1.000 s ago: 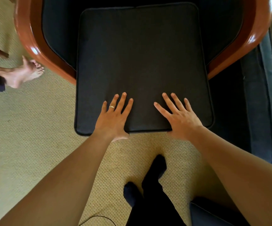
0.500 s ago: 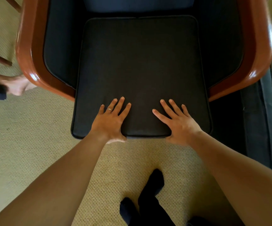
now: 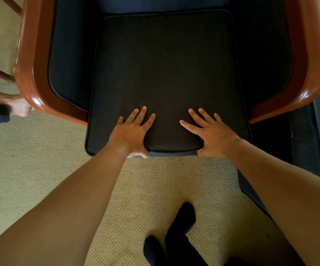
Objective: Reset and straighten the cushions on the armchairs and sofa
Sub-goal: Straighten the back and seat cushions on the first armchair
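Observation:
A dark square seat cushion point(image 3: 166, 73) lies in an armchair with glossy reddish wooden arms point(image 3: 27, 73). Its front edge sticks out a little past the arms toward me. My left hand point(image 3: 131, 131) lies flat on the cushion's front left part, fingers spread and straight, thumb down over the front edge. My right hand point(image 3: 211, 134) lies flat on the front right part in the same way, fingers splayed, thumb hidden at the front edge. The chair's dark back cushion point(image 3: 161, 3) shows at the top.
Beige woven carpet point(image 3: 165, 189) covers the floor. My dark-socked feet point(image 3: 176, 235) stand below the chair. Another person's bare foot point(image 3: 18, 106) sits at the left beside the chair arm. A dark blue upholstered piece point(image 3: 316, 143) stands at the right.
The cushion has slid back into the chair, its rear edge now close to the back cushion. Both hands stayed flat on its front edge. The other person's foot has drawn back.

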Demonstrator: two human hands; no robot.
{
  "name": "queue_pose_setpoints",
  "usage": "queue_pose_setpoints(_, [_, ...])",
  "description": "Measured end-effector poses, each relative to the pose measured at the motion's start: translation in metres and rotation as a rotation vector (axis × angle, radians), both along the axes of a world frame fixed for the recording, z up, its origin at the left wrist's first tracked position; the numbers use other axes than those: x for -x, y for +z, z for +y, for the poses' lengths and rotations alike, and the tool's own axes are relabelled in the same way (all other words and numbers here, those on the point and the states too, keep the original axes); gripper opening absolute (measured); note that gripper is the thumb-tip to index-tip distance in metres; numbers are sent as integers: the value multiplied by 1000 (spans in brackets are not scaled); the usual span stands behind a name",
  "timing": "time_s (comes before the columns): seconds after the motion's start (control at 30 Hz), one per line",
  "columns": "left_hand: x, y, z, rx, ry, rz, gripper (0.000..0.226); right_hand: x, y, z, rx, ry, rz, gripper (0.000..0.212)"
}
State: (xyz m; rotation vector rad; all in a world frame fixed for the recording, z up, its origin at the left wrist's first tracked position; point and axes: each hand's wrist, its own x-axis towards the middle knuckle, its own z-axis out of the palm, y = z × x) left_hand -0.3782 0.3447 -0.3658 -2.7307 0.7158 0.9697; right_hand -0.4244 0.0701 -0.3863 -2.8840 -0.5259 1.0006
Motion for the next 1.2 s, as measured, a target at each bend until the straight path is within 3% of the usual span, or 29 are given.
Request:
queue_pose_setpoints(0.33, [21, 12, -9, -28, 34, -3, 135, 9, 19, 12, 75, -48, 44, 123])
queue_pose_setpoints(0.5, [15, 40, -16, -27, 57, 68, 116, 5, 49, 15, 86, -88, 171, 103])
queue_pose_setpoints(0.6, [4, 59, -25, 34, 68, 85, 89, -5, 71, 14, 45, -164, 206, 87])
queue_pose_setpoints(0.77, [-28, 96, -40, 97, 121, 150, 74, -34, 111, 11, -33, -282, 232, 68])
queue_pose_setpoints(1.2, [-185, 184, -58, 225, 139, 123, 64, -198, 210, -1, -7, -364, 118, 62])
